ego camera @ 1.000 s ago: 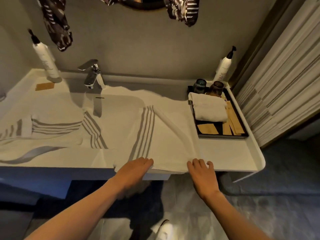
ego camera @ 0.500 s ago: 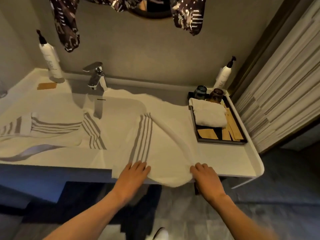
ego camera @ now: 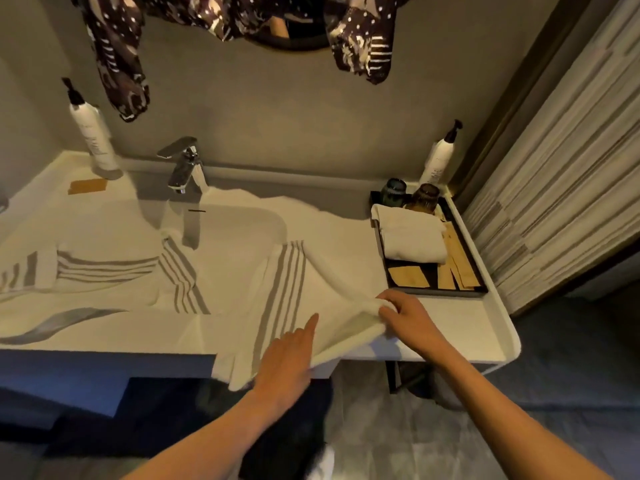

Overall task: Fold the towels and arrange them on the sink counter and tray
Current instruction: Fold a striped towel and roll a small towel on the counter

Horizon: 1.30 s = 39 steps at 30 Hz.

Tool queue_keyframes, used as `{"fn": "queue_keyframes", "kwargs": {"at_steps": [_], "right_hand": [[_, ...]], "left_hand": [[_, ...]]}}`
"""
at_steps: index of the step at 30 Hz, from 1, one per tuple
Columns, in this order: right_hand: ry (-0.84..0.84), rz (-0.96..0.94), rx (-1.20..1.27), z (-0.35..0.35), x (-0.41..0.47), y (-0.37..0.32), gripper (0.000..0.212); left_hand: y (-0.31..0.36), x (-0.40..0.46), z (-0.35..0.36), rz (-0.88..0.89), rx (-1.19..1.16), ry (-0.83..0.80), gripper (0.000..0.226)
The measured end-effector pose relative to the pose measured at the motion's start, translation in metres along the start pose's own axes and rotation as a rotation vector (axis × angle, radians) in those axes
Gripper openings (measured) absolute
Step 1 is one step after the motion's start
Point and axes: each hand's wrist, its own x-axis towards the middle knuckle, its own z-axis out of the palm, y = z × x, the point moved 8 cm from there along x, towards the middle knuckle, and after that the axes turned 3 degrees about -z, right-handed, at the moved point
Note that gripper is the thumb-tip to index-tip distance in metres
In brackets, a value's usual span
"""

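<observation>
The right hand pinches the striped towel at its edge; the left hand lies flat, fingers loose. Better fold it with the edges aligned.

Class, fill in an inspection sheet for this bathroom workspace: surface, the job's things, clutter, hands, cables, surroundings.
Surface: white sink counter, mostly draped with towels.
Job's things: striped towel unfolded, hanging over the front edge; second striped towel crumpled at left; folded white towel on the black tray.
Clutter: two pump bottles, two dark cups, faucet.
Hands: right hand pinches the towel's edge; left hand flat on it.
Cables: nothing seen.
Surroundings: grey wall, curtain at right.
</observation>
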Motion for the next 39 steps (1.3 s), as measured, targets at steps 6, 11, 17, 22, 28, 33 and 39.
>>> {"fn": "queue_keyframes", "kwargs": {"at_steps": [6, 11, 17, 22, 28, 33, 39], "right_hand": [[-0.167, 0.391, 0.063, -0.024, 0.057, 0.049, 0.012], [-0.009, 0.53, 0.196, -0.039, 0.124, 0.049, 0.024], [0.504, -0.181, -0.441, -0.031, 0.128, -0.006, 0.03], [-0.055, -0.344, -0.778, 0.08, 0.117, 0.04, 0.054], [-0.038, -0.282, -0.727, 0.082, 0.132, 0.063, 0.057], [0.25, -0.196, -0.549, 0.04, 0.124, 0.051, 0.034], [0.286, 0.355, -0.428, -0.006, 0.106, 0.097, 0.043]], "left_hand": [[-0.051, 0.067, -0.074, 0.051, -0.221, -0.281, 0.026], [-0.077, 0.161, -0.144, 0.035, -0.175, -0.173, 0.032], [-0.051, 0.189, -0.136, 0.003, 0.072, 0.447, 0.035], [-0.005, 0.163, -0.009, 0.418, 0.182, -0.007, 0.054], [-0.066, 0.175, 0.011, 0.146, 0.141, -0.031, 0.065], [-0.021, 0.174, 0.011, 0.27, 0.138, 0.01, 0.075], [-0.021, 0.159, 0.022, 0.342, 0.103, -0.036, 0.059]]}}
